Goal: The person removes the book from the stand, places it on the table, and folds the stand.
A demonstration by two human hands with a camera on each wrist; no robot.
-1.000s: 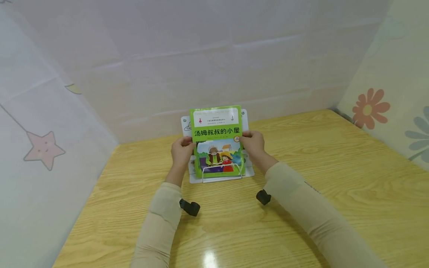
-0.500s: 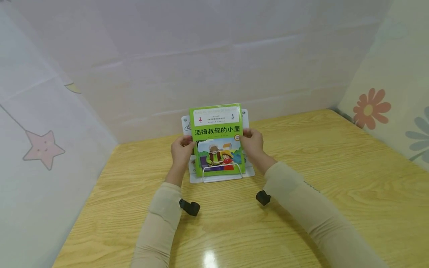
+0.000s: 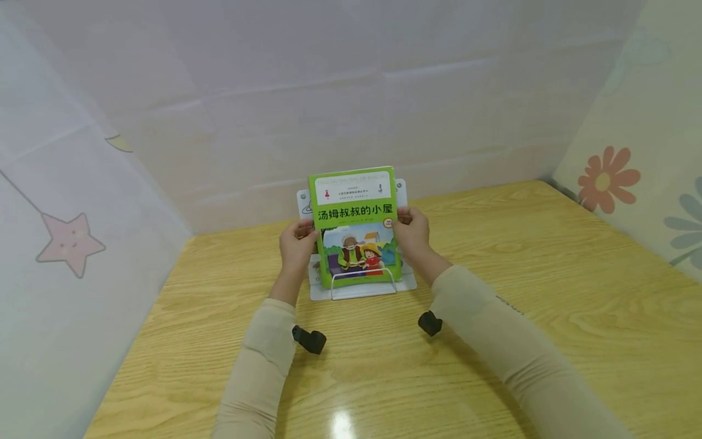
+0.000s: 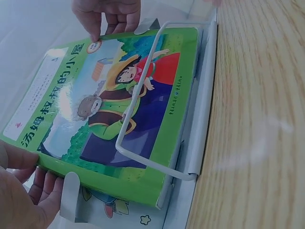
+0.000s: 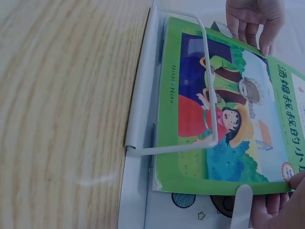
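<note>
A green picture book, its cover showing two cartoon figures, leans upright on a white book stand printed with doodles. My left hand pinches the book's left edge, thumb on the cover and fingers behind. On the opposite edge, my right hand holds it in the same way. A white wire bar crosses the lower part of the cover. In the right wrist view, a flat metal clip stands at the book's side edge, close to the right fingers. The book hides most of the stand's back plate.
The stand sits on a wood-grain table near its back edge. Behind hangs a pale cloth backdrop, with printed flowers on the right and a star on the left. Black wrist cameras jut inward from both sleeves.
The book has risen slightly within the stand, its top edge now higher and a little farther above the back plate. Both hands keep their grip, the right moving up slightly.
</note>
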